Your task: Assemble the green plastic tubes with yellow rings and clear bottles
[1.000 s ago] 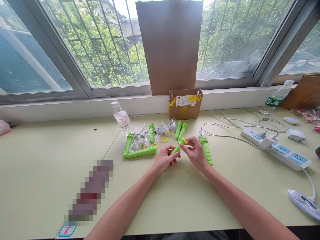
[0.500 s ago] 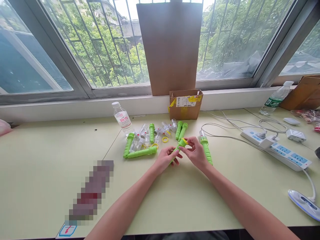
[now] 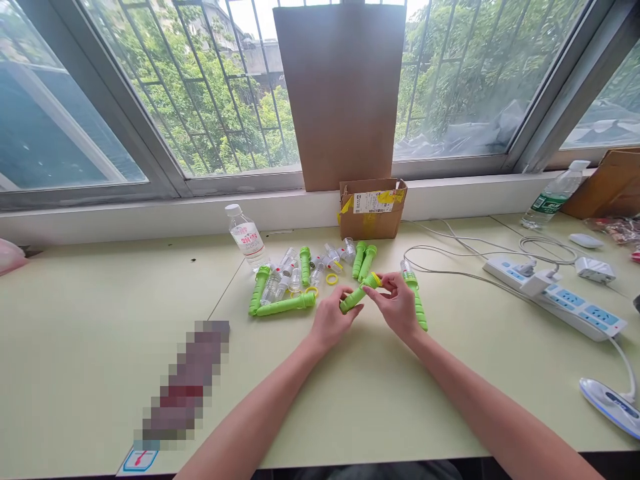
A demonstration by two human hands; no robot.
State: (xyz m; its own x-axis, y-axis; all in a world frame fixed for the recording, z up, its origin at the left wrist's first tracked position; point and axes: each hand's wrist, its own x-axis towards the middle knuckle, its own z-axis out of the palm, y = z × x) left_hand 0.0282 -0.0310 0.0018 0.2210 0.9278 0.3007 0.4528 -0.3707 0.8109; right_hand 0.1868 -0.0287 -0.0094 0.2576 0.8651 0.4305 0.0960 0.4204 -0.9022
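Note:
My left hand (image 3: 334, 316) is closed around the lower part of a green ribbed tube (image 3: 353, 299), which tilts up to the right. At its upper end sits a yellow ring (image 3: 375, 279), pinched by the fingers of my right hand (image 3: 397, 303). Just right of that hand lies another green tube (image 3: 419, 308) with a clear tip. Left of my hands, more green tubes (image 3: 285, 305) lie around several clear plastic caps (image 3: 271, 288) and loose yellow rings (image 3: 331, 279). Two green tubes (image 3: 367, 261) rest behind the held one.
A small cardboard box (image 3: 373, 223) stands by the window wall. A water bottle (image 3: 247, 237) is at the back left, another (image 3: 555, 197) at the back right. On the right are a power strip (image 3: 565, 303) and cables. A blurred dark object (image 3: 193, 380) lies front left.
My left hand has shifted its hold lower on the tube, so more of the green body shows. The yellow ring now sits squarely around the tube's end.

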